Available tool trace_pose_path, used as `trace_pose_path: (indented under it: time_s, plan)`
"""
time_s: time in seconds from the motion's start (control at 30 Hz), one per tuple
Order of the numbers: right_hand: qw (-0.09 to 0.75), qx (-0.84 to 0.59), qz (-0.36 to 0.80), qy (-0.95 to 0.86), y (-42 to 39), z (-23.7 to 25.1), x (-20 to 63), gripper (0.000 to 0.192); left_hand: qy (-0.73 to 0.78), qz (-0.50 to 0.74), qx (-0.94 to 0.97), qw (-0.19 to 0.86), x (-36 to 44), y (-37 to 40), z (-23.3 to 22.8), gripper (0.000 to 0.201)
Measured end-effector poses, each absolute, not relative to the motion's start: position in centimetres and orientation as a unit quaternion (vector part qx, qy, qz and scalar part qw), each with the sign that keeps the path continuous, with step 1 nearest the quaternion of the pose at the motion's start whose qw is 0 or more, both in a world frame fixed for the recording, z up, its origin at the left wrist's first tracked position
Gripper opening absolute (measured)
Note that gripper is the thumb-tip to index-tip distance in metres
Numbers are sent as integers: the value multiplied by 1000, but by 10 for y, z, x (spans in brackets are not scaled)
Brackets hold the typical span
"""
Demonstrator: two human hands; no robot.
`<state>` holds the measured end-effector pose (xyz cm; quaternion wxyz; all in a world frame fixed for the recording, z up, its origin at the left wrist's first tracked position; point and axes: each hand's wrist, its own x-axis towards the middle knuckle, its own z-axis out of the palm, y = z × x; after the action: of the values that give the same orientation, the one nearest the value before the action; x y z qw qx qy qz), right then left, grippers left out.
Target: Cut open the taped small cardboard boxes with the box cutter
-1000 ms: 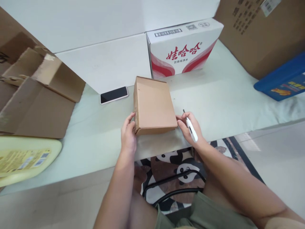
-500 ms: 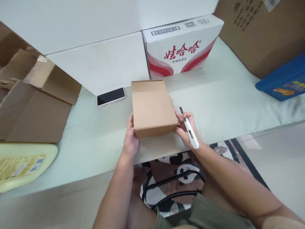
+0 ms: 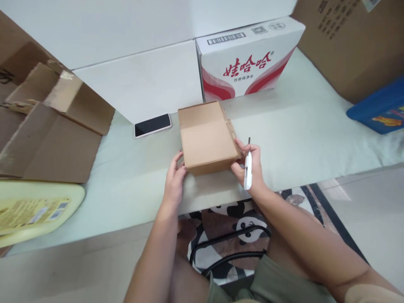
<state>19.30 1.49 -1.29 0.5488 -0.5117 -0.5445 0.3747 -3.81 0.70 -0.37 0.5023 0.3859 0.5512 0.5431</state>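
A small brown cardboard box (image 3: 206, 134) rests on the cloth-covered table in front of me. Its top looks closed, and a loose edge or flap (image 3: 231, 128) shows along its right side. My left hand (image 3: 174, 176) grips the box's near left corner, with some fingertips hidden behind it. In my right hand (image 3: 254, 168) is a white utility knife (image 3: 248, 170), its blade out and pointing away from me. The thumb and a finger of that hand also touch the box's near right corner.
A phone (image 3: 153, 125) lies left of the box. Behind stand a white-and-red water carton (image 3: 246, 67) and white panels (image 3: 139, 80). Opened cardboard (image 3: 59, 139) and a yellow container (image 3: 38, 210) are at left; a blue object (image 3: 378, 109) and large carton (image 3: 341, 50) at right.
The box has turned slightly counterclockwise, and its right-side flap shows more. The knife has swung to a more upright angle in my right hand. The view has shifted a little.
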Motion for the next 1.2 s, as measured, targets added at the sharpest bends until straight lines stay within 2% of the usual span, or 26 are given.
trace_pose_path:
  time_s: [0.17, 0.3, 0.67, 0.9, 1.2]
  plan:
    - [543, -510, 386, -544, 12, -8, 187, 43, 633, 521, 384, 425, -40, 1, 4, 28]
    - [530, -520, 375, -556, 11, -8, 185, 40, 649, 495, 399, 417, -41, 0, 7, 18]
    - [520, -515, 387, -561, 11, -14, 186, 39, 645, 478, 427, 416, -44, 3, 5, 13]
    - [518, -514, 404, -551, 11, -8, 189, 36, 649, 467, 466, 379, -46, 3, 4, 23]
    - [521, -516, 418, -537, 12, -3, 188, 36, 662, 458, 471, 361, -46, 1, 13, 24]
